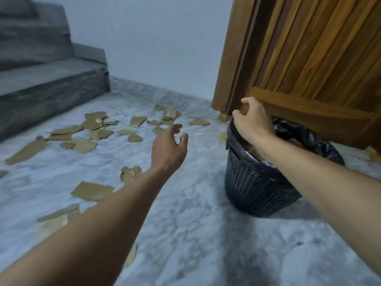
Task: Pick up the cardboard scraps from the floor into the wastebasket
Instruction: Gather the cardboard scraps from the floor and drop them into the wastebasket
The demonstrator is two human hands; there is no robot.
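Note:
Several torn brown cardboard scraps (pixel 90 190) lie scattered over the marble floor, most of them toward the far left (pixel 93 122). A black mesh wastebasket (pixel 255 188) with a black bag liner stands at the right and has cardboard inside. My left hand (pixel 169 149) is stretched out above the floor with its fingers apart and nothing in it. My right hand (pixel 252 120) hovers over the basket's far rim with its fingers curled toward the thumb. A brown patch shows between them, and I cannot tell whether it is a scrap or the door behind.
A grey sofa (pixel 41 83) fills the left side. A wooden slatted door (pixel 309 58) stands right behind the basket, and a pale wall closes the back. More scraps lie beneath my left forearm (pixel 57 215).

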